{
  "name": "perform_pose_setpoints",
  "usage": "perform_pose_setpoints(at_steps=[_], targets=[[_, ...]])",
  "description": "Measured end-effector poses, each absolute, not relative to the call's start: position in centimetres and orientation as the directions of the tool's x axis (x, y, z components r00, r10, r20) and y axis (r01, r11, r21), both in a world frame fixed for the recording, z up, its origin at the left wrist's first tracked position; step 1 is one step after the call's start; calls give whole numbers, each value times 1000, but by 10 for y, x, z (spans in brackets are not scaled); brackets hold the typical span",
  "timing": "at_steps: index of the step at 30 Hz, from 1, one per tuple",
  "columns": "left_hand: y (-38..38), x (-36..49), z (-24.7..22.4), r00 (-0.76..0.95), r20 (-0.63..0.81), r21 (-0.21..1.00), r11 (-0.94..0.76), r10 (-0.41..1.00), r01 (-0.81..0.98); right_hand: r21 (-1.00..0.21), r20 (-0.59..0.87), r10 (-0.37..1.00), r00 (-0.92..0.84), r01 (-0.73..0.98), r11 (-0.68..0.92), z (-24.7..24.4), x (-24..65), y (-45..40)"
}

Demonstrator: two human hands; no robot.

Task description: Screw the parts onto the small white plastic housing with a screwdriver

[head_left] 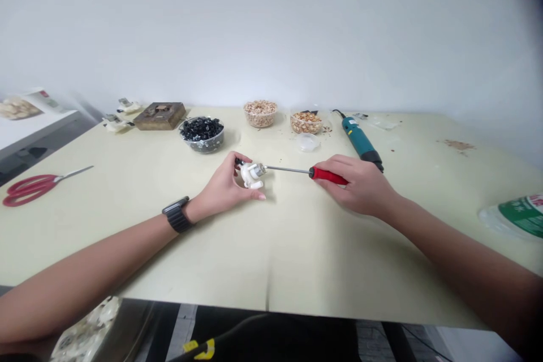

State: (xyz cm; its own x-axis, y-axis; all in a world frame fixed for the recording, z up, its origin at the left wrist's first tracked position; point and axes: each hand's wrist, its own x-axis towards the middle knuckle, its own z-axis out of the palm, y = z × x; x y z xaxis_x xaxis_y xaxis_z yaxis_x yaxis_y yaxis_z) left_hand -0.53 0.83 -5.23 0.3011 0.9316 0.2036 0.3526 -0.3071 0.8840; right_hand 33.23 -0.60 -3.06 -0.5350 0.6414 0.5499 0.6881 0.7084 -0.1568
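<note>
My left hand [229, 184], with a black watch on the wrist, is closed around a small white plastic part [248, 175] with a metal piece at its right end. In my right hand [358, 184] is a screwdriver [328, 175] with a red handle, gripped from above. Its steel shaft runs leftward, and the tip meets the metal end of the white part. My palm and fingers hide part of the handle. Whether the tip sits inside the metal piece is too small to tell.
Behind my hands stand a bowl of black parts [202, 134], two tubs of small brownish pieces [261, 113] and a metal block [160, 116]. A teal power tool [360, 138] lies right, red-handled scissors [36, 188] left. A plastic bottle [517, 216] rests at the right edge.
</note>
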Motion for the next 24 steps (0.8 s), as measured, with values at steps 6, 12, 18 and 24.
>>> perform_pose_setpoints(at_steps=[6,12,18,24], targets=[[16,-10,-54,376,211,839,-364,902,404,-164,551,637,-539,679,716,-32,334,-4],[14,-12,-44,354,230,743,-399,906,537,-197,533,657,-534,676,710,-32,334,-4],[14,-16,-23,266,198,959,-130,943,-252,-221,533,666,-522,674,705,-32,334,-4],[14,-18,-11,387,-13,852,213,922,-477,-216,555,652,-517,667,713,-32,336,-2]])
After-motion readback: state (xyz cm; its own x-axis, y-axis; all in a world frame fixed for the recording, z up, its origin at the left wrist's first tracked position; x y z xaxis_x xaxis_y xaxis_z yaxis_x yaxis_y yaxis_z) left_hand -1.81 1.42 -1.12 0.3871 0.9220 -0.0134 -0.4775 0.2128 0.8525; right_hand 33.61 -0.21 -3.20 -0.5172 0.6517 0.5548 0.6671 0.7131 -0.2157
